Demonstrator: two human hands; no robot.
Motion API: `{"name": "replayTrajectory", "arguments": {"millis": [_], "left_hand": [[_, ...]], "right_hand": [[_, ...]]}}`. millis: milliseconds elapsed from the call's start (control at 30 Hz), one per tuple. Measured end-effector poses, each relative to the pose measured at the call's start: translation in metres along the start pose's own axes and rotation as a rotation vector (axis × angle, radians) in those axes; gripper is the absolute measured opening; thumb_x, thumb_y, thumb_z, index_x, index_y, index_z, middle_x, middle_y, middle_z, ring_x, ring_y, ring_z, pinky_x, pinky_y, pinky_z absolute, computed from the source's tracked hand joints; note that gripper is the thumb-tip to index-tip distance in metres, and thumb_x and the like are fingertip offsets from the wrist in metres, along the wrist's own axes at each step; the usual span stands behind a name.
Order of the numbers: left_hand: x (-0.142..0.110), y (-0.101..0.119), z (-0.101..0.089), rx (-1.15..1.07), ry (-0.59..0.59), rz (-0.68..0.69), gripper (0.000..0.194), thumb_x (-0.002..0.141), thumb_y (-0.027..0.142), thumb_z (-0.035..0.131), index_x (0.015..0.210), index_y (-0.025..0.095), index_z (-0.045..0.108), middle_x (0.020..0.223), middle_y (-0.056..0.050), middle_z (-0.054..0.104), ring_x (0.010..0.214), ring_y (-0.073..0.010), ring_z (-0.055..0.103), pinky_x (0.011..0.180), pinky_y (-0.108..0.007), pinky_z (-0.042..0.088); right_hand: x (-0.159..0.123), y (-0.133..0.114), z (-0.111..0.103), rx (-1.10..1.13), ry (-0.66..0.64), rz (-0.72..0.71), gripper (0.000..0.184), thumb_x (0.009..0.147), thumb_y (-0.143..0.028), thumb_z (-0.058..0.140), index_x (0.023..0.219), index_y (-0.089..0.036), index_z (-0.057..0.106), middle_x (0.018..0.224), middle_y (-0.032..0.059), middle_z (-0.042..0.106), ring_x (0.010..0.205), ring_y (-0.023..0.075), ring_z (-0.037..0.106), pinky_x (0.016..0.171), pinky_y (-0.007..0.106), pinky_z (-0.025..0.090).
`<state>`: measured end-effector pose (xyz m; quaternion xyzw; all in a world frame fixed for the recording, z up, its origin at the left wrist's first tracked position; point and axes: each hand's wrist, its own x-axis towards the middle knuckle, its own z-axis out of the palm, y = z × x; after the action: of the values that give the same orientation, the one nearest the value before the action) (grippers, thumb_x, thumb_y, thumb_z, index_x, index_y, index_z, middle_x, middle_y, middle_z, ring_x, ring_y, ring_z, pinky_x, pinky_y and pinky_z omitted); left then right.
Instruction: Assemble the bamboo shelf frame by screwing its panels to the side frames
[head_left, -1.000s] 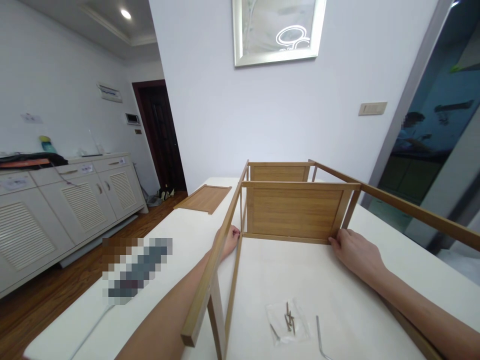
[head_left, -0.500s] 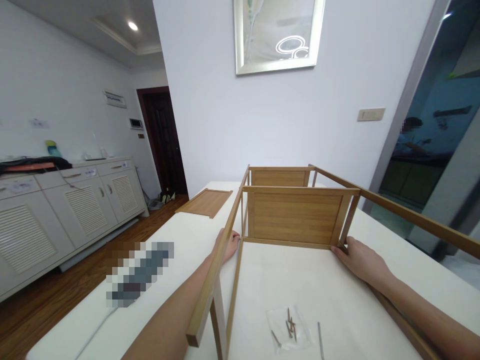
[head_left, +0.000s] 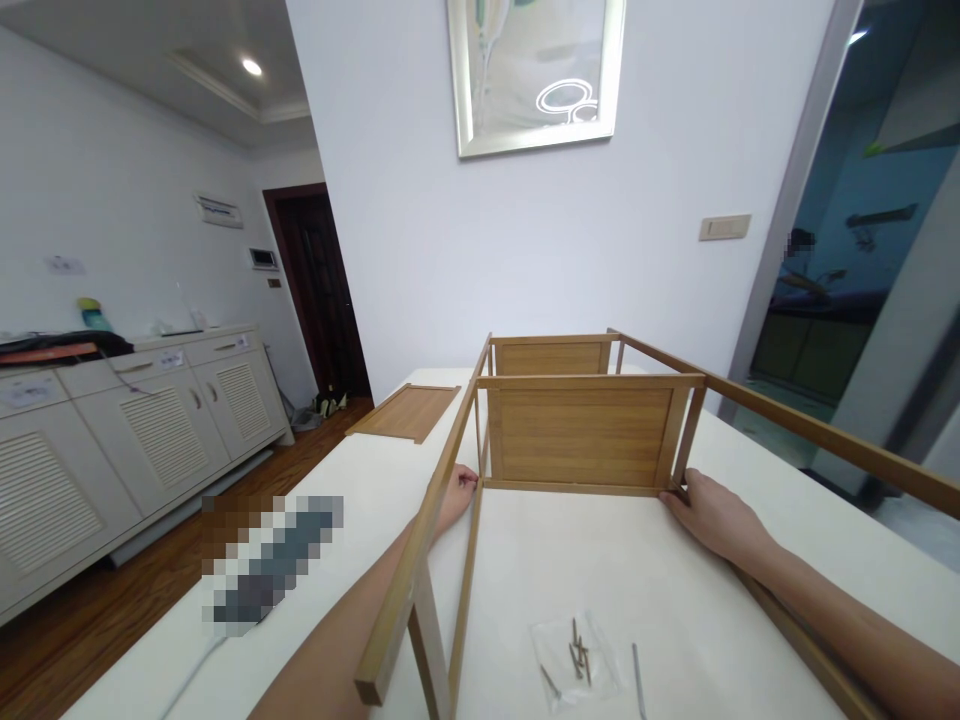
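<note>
A wooden shelf frame [head_left: 592,491] lies on its side on the white table, with slatted-look wooden panels [head_left: 581,435] set upright across it. At its lower left corner, my left hand [head_left: 454,498] has its fingertips pressed together against the outside of the rail; whatever they pinch is hidden. My right hand [head_left: 716,512] grips the lower right corner of the frame, thumb on the near side of the bottom rail. A clear plastic bag [head_left: 600,650] with several screws [head_left: 577,655] and a thin metal hex key [head_left: 637,680] lie between my forearms.
A loose wooden panel [head_left: 405,412] lies flat at the table's far left. A blurred-out dark object with a white cord [head_left: 191,670] rests on the left of the table [head_left: 360,510]. Beyond stand white cabinets [head_left: 172,400]; a doorway opens at the right.
The view has shifted a little, so the scene sits slightly further left. My left hand has turned slightly at the same corner. My right hand keeps its hold.
</note>
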<state>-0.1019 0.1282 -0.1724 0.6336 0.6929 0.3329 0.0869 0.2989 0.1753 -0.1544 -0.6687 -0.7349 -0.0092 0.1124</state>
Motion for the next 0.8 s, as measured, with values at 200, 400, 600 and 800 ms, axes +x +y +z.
{"name": "replayTrajectory", "arguments": {"millis": [200, 400, 600, 800], "left_hand": [[-0.003, 0.004, -0.005, 0.029, 0.014, 0.035, 0.022, 0.082, 0.012, 0.053, 0.076, 0.017, 0.074, 0.086, -0.007, 0.073, 0.089, -0.0204, 0.064, 0.086, -0.032, 0.046], [-0.002, 0.005, -0.003, 0.046, 0.009, 0.047, 0.019, 0.077, 0.007, 0.057, 0.072, 0.018, 0.071, 0.081, -0.005, 0.071, 0.085, -0.0193, 0.063, 0.084, -0.031, 0.046], [0.0, -0.003, 0.002, 0.037, 0.022, 0.02, 0.015, 0.078, 0.009, 0.059, 0.079, 0.019, 0.071, 0.085, -0.003, 0.072, 0.084, -0.0167, 0.064, 0.08, -0.028, 0.046], [-0.001, -0.004, 0.001, 0.065, 0.026, 0.032, 0.019, 0.083, 0.016, 0.055, 0.083, 0.019, 0.074, 0.093, -0.008, 0.072, 0.099, -0.0235, 0.061, 0.089, -0.034, 0.043]], "right_hand": [[-0.001, -0.003, -0.003, -0.013, -0.004, 0.007, 0.023, 0.092, -0.036, 0.043, 0.094, -0.015, 0.052, 0.093, 0.0148, 0.068, 0.08, 0.026, 0.065, 0.061, 0.031, 0.041], [-0.002, -0.004, -0.005, -0.022, 0.0, -0.004, 0.022, 0.091, -0.037, 0.044, 0.091, -0.017, 0.052, 0.092, 0.0144, 0.068, 0.082, 0.027, 0.066, 0.062, 0.031, 0.042], [-0.003, -0.005, -0.007, -0.038, 0.002, -0.009, 0.024, 0.091, -0.039, 0.044, 0.088, -0.017, 0.053, 0.092, 0.0151, 0.068, 0.082, 0.0277, 0.067, 0.061, 0.031, 0.042], [-0.003, -0.005, -0.007, -0.021, 0.015, -0.011, 0.025, 0.09, -0.039, 0.044, 0.087, -0.016, 0.054, 0.086, 0.015, 0.068, 0.077, 0.0276, 0.066, 0.058, 0.031, 0.041]]}}
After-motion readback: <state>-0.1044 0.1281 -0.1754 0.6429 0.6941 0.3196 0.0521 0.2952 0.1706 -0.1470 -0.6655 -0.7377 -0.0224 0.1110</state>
